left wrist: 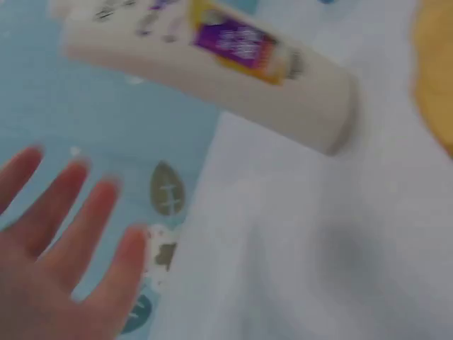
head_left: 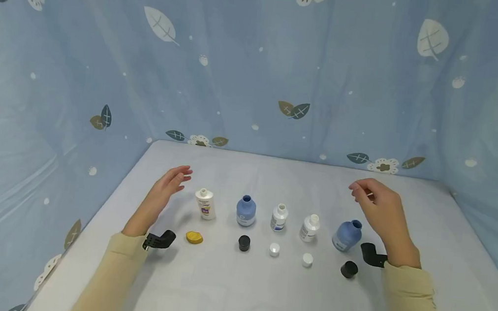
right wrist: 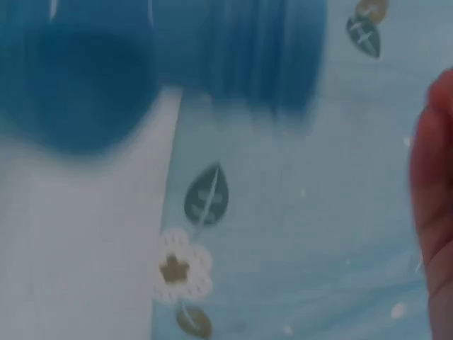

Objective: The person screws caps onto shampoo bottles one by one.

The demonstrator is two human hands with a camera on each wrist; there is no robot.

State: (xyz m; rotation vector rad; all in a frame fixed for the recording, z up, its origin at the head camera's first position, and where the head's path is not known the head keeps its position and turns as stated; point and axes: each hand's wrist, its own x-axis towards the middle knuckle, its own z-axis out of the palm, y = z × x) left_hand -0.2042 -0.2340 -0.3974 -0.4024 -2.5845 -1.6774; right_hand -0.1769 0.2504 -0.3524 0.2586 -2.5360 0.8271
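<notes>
My left hand (head_left: pixel 163 190) hovers left of an uncapped white bottle (head_left: pixel 206 204) with a purple label, fingers spread and apart from it. That bottle (left wrist: pixel 233 64) also shows in the left wrist view, near the hand's fingers (left wrist: pixel 92 219). On the other side, my right hand (head_left: pixel 380 206) hangs above and right of an open-necked blue bottle (head_left: pixel 347 237), its fingers loosely bent with nothing visible in them. The blue bottle (right wrist: pixel 78 85) is blurred in the right wrist view. Between these stand another blue bottle (head_left: pixel 246 213) and two small white bottles, one left (head_left: pixel 279 219) and one right (head_left: pixel 309 230).
Caps lie in front of the bottles: a yellow cap (head_left: pixel 194 237), a black cap (head_left: pixel 244 243), a white cap (head_left: pixel 274 249), a second white cap (head_left: pixel 307 260) and another black cap (head_left: pixel 349 269). A blue patterned curtain (head_left: pixel 238 75) borders the white table (head_left: pixel 219 291).
</notes>
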